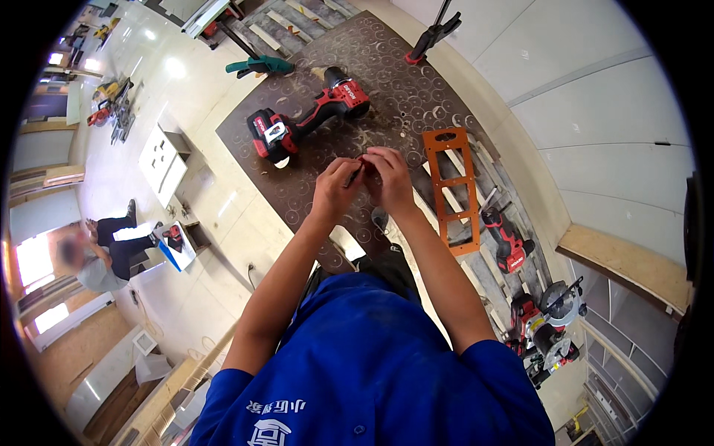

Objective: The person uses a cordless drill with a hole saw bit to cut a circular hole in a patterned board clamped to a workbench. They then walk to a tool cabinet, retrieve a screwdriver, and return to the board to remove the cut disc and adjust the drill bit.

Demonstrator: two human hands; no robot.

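Observation:
My left hand and my right hand meet over the dark brown workbench, fingertips together on a small red and dark object pinched between them. What the small part is I cannot tell. Just beyond my hands a red and black cordless drill lies on its side on the bench. An orange metal ladder-shaped jig lies to the right of my right hand.
A green-handled clamp and a red-black clamp sit at the bench's far end. A second red power tool and a circular saw lie at right. Another person crouches on the floor at left by a white cabinet part.

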